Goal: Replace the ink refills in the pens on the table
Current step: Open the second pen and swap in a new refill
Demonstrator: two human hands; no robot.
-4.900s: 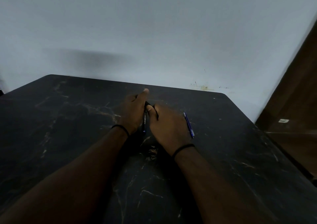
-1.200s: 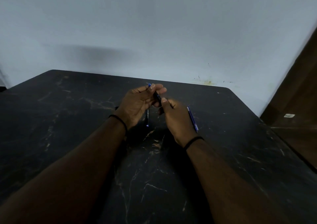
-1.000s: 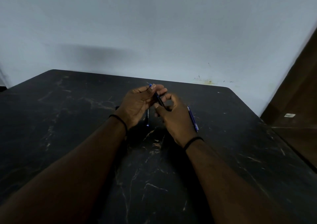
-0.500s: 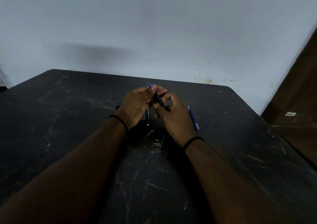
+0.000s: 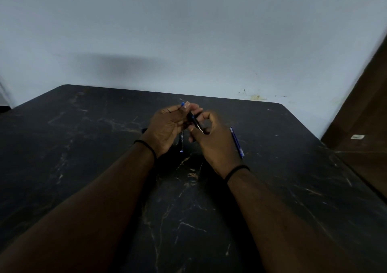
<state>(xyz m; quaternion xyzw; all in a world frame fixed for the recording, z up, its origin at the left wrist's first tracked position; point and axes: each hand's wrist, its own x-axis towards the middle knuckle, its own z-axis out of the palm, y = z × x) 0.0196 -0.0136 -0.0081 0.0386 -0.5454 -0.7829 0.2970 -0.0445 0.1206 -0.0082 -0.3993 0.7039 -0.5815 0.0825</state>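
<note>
Pens: one black pen (image 5: 195, 123) is held up above the table (image 5: 83, 147) between both hands, blue end poking out past the left fingertips. Left hand (image 5: 167, 126) is curled round its upper part, right hand (image 5: 215, 141) pinches the lower barrel, thumb and fingers closed on it. Looks like mid-disassembly or reassembly of this pen, can't tell which; no loose refill clearly visible in the grip. A thin dark piece (image 5: 182, 143) lies on the table under the hands, maybe a refill or another pen, too dim to say. Blue pen (image 5: 237, 142) lies flat just right of the right hand, untouched. Judgement: early to middle, at least this pen unfinished and the blue one still to do.
</note>
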